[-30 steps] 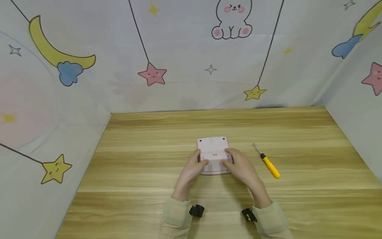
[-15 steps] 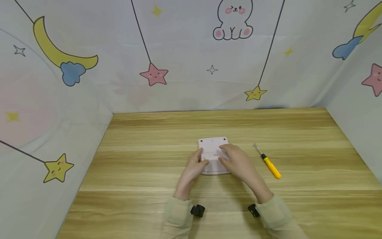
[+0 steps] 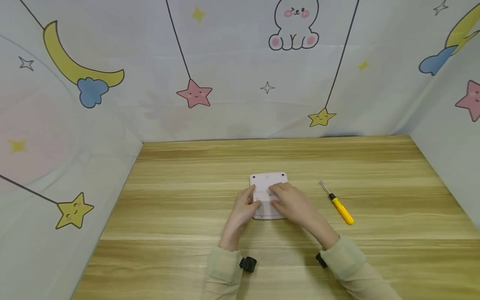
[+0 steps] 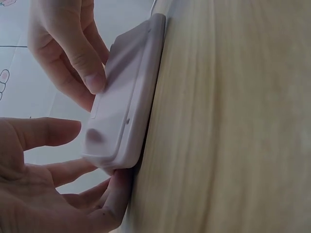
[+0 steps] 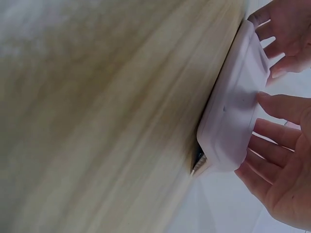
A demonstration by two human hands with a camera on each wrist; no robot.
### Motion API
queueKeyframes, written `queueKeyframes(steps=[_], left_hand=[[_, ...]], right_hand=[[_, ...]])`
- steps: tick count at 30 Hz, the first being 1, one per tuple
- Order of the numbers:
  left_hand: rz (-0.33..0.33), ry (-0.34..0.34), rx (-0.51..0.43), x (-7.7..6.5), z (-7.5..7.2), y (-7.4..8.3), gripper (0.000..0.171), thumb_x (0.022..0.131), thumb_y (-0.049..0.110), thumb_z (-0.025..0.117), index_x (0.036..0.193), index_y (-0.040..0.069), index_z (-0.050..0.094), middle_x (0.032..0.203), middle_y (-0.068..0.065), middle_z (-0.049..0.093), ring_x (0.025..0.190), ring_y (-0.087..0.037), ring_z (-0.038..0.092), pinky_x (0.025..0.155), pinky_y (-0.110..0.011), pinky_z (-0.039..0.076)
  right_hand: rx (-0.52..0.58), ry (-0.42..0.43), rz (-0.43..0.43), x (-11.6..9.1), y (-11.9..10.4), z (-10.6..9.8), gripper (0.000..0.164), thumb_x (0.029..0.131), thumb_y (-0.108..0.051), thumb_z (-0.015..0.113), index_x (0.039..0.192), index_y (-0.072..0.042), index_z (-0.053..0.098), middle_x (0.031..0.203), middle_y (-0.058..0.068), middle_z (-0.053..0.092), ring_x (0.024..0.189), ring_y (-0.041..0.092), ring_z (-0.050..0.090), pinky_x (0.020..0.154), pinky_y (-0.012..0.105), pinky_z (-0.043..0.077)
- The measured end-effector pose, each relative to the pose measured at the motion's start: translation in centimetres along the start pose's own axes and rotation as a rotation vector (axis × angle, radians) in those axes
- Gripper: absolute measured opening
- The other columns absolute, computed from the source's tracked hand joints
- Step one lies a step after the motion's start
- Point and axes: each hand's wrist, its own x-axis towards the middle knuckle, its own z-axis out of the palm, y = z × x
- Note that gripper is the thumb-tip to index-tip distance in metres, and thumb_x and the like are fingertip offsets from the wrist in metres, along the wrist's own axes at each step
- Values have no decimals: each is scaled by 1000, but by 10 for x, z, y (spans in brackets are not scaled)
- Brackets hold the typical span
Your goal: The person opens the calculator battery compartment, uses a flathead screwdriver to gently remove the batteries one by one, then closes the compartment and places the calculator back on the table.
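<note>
A pale pink calculator lies face down on the wooden table, its back showing with small dark dots at the far corners. My left hand holds its left edge in the head view. The left wrist view shows those fingers bent against the calculator's side, while the thumb stands slightly off its back. My right hand reaches over the middle of the back. Its thumb touches the raised part, and its fingers are loosely extended beyond, partly hidden in the head view.
A screwdriver with a yellow handle lies to the right of the calculator, its tip angled toward the far left. White cloth printed with stars and moons hangs behind the table and on both sides.
My right hand has moved from the calculator's right edge leftward onto the middle of its back. The left hand has kept its place at the left edge; the screwdriver lies as before.
</note>
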Motion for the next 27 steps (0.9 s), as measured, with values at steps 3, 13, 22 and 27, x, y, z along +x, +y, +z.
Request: queueKeyframes(steps=[3,13,22,27], left_hand=[[9,19,20,0,0,0,67,80,-5,55,144,-4,37,145,-30,32,118,-38,48,94,-44,49],[35,44,110,-1,0,-1,71,76,-9,56,144,-2,39,142,-27,37,97,-25,51,78,-30,46],[57,41,132,-3,-1,-1,69,78,-8,58,144,-2,38,141,-28,37,94,-25,50,75,-29,45],[45,42,130,-4,-1,0,69,80,-7,59,145,-1,38,142,-27,37,95,-24,49,76,-28,45]], right_hand=[[-9,5,-11,0,1,2,39,86,-20,70,120,-2,63,119,14,66,109,28,62,90,42,52],[-61,0,-70,2,1,6,35,89,-21,68,119,-3,65,118,11,67,110,26,61,94,40,51],[-85,9,-76,2,-2,5,31,88,-21,68,115,-6,68,113,8,69,106,24,63,93,38,51],[-98,20,-66,3,-3,6,29,86,-20,71,111,-5,70,107,7,70,101,23,64,87,37,54]])
